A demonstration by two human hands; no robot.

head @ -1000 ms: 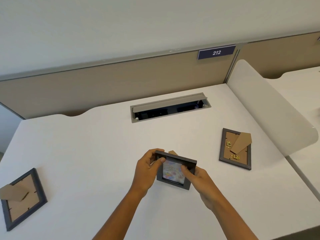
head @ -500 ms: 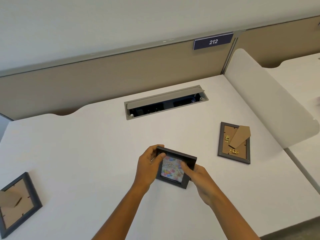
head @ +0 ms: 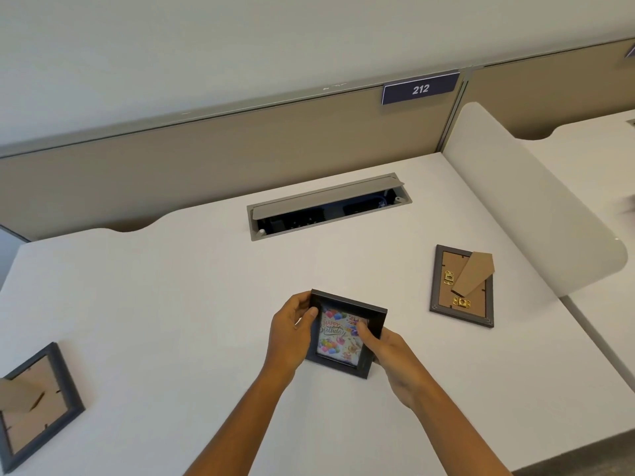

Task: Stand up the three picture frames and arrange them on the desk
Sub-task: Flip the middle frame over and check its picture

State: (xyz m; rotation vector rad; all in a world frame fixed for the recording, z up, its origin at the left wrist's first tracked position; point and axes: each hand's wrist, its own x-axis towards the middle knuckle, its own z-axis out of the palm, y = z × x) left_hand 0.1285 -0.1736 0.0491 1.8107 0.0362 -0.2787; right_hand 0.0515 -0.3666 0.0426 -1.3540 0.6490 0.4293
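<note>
Left hand (head: 292,333) and right hand (head: 390,352) clamp opposite sides of a dark rectangular birthday-print picture frame (head: 345,333) at mid-desk, seemingly to seat it upright; two grey frames lie face-down on the white desk (head: 171,286), left (head: 32,405) and right (head: 462,285).

White desk (head: 171,304) against tan partition (head: 171,173), pale wall (head: 240,39).
</note>
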